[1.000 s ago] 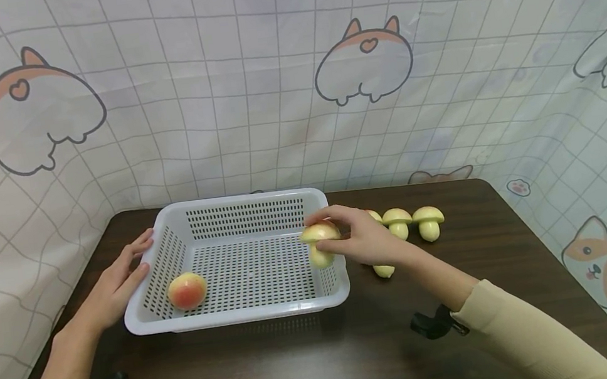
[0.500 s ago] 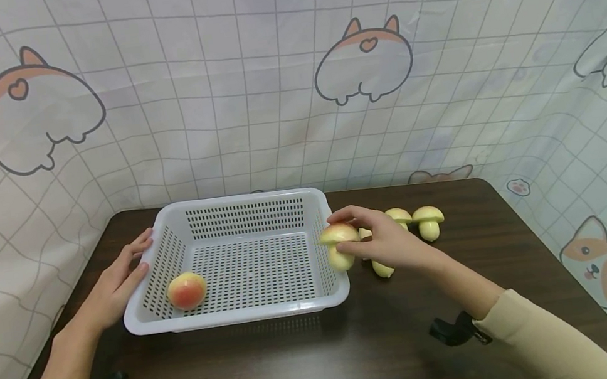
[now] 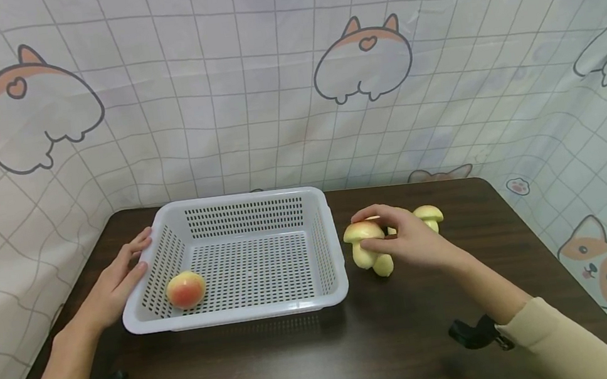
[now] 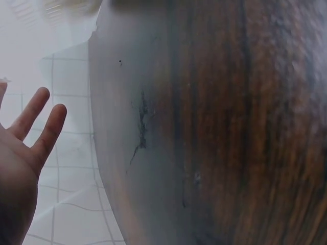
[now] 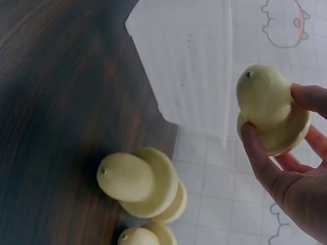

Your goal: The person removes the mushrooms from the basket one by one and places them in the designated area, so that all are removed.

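Observation:
My right hand (image 3: pixel 411 241) pinches a toy mushroom (image 3: pixel 362 231), with a yellow stem and a peach-tinted cap, just right of the basket. In the right wrist view, thumb and fingers hold this mushroom (image 5: pixel 264 99) around the cap, stem end toward the camera. Fingers extended, my left hand (image 3: pixel 112 287) rests against the left rim of the white perforated plastic basket (image 3: pixel 239 315). A round red-and-yellow fruit-like piece (image 3: pixel 186 290) lies in the basket's front left corner. The left wrist view shows spread fingers (image 4: pixel 50 130) beside the table edge.
Several more toy mushrooms stand right of the basket, including one (image 3: pixel 428 214) at the far right; my right hand partly hides the group. Another mushroom (image 5: pixel 127 176) shows below the hand in the right wrist view. A patterned curtain (image 3: pixel 246 95) surrounds the dark wooden table (image 3: pixel 302 366).
My right hand has carried the mushroom rightward from over the basket's right end to beyond its rim, near the other mushrooms. My left hand and the round piece have stayed put.

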The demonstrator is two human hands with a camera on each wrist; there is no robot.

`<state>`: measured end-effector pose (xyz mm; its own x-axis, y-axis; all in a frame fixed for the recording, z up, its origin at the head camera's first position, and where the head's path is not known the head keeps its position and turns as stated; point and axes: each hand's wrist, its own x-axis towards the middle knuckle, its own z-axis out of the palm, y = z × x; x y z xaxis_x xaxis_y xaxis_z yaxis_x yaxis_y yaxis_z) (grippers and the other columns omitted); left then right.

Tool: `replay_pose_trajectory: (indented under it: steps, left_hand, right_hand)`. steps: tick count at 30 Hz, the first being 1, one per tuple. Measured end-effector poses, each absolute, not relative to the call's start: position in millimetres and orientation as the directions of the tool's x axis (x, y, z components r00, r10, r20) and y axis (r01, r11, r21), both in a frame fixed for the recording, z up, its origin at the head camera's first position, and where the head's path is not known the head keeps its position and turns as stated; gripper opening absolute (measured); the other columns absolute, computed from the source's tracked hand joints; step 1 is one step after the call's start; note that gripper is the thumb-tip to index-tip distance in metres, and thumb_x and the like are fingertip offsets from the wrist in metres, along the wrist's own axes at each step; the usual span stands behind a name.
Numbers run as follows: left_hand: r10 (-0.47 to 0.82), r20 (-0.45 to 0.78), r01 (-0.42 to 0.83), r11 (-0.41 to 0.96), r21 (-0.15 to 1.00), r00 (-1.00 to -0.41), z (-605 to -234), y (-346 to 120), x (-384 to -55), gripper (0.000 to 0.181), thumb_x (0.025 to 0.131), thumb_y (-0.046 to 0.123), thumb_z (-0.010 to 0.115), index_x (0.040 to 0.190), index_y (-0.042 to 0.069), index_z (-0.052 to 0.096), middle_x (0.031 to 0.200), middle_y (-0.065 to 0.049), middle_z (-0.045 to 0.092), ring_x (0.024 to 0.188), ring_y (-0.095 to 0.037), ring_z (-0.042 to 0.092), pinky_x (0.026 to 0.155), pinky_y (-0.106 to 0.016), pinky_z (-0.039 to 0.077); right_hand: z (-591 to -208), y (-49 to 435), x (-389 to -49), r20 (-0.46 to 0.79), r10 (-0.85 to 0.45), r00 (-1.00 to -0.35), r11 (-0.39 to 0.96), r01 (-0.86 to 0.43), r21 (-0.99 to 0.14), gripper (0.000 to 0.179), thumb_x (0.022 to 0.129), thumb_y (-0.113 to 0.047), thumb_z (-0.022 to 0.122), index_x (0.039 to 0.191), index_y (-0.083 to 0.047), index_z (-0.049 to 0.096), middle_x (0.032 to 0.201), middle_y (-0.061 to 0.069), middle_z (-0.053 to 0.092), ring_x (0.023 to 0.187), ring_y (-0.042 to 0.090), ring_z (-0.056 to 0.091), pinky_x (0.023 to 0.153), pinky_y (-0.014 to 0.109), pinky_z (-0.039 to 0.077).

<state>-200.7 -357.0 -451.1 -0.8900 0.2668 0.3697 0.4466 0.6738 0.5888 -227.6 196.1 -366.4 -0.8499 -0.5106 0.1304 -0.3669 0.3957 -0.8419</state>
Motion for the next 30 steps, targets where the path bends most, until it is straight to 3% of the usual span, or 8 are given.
replay_pose_trajectory:
  steps: [9, 20, 26, 30]
  left_hand:
    - [0.256, 0.369, 0.443, 0.637, 0.631, -0.893, -454, -354, -198, 0.052, 0.107, 0.013, 0.046, 0.158, 0.013, 0.034, 0.168, -0.007, 0.025, 0.125, 0.013, 0.036, 0.078, -0.013, 0.049]
    - [0.251, 0.378, 0.450, 0.600, 0.662, -0.891, -454, -353, -198, 0.050, 0.107, 0.011, 0.044, 0.156, 0.011, 0.035, 0.168, -0.007, 0.025, 0.127, 0.009, 0.037, 0.082, -0.011, 0.046]
    - [0.248, 0.379, 0.449, 0.592, 0.669, -0.892, -455, -352, -198, 0.051, 0.107, 0.011, 0.044, 0.157, 0.010, 0.035, 0.169, -0.007, 0.024, 0.127, 0.008, 0.037, 0.082, -0.011, 0.046]
    - [0.248, 0.379, 0.450, 0.581, 0.678, -0.892, -456, -352, -199, 0.051, 0.107, 0.011, 0.044, 0.157, 0.010, 0.035, 0.169, -0.007, 0.024, 0.127, 0.007, 0.038, 0.080, -0.013, 0.048]
  right_hand:
    - [-368, 215, -229, 0.107, -0.468, -0.877, 0.409, -0.322, -0.854, 0.042, 0.093, -0.023, 0.079, 0.132, -0.016, 0.062, 0.138, -0.002, 0.060, 0.125, 0.028, 0.057, 0.090, 0.041, 0.053]
    - [-378, 238, -236, 0.109, -0.457, -0.883, 0.443, -0.333, -0.832, 0.040, 0.093, -0.019, 0.079, 0.129, -0.010, 0.063, 0.123, 0.011, 0.065, 0.112, 0.030, 0.061, 0.080, 0.033, 0.054]
    - [-388, 252, -242, 0.138, -0.458, -0.878, 0.406, -0.344, -0.847, 0.042, 0.092, -0.012, 0.079, 0.130, -0.005, 0.063, 0.128, 0.014, 0.063, 0.109, 0.030, 0.063, 0.078, 0.032, 0.056]
    - [-393, 260, -243, 0.120, -0.435, -0.893, 0.404, -0.312, -0.860, 0.043, 0.092, -0.014, 0.079, 0.131, -0.005, 0.063, 0.133, 0.015, 0.060, 0.118, 0.032, 0.060, 0.081, 0.031, 0.055]
